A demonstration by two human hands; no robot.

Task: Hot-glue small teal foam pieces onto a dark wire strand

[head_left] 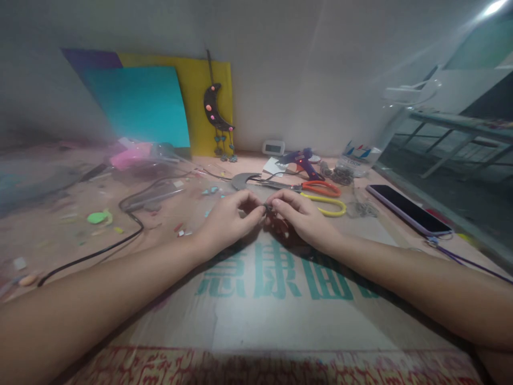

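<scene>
My left hand (229,219) and my right hand (302,216) meet above the middle of the table. Both pinch a small dark piece (267,208) between thumb and fingers; it is too small and covered to name. Just beyond them lie scissors with an orange loop (323,187) and a yellow loop. A grey crescent-shaped piece (239,181) is by the blades. Small teal bits (210,190) are scattered left of it. A dark crescent-moon ornament (211,107) with pink dots and hanging teal pieces leans against a yellow sheet at the back.
Behind the scissors sit a purple glue gun (303,162), a small digital clock (273,147) and tangled grey cord (340,174). A phone (409,209) lies at the right edge. On the left are a black cable (96,251), pink plastic (132,155) and a turquoise sheet (140,104).
</scene>
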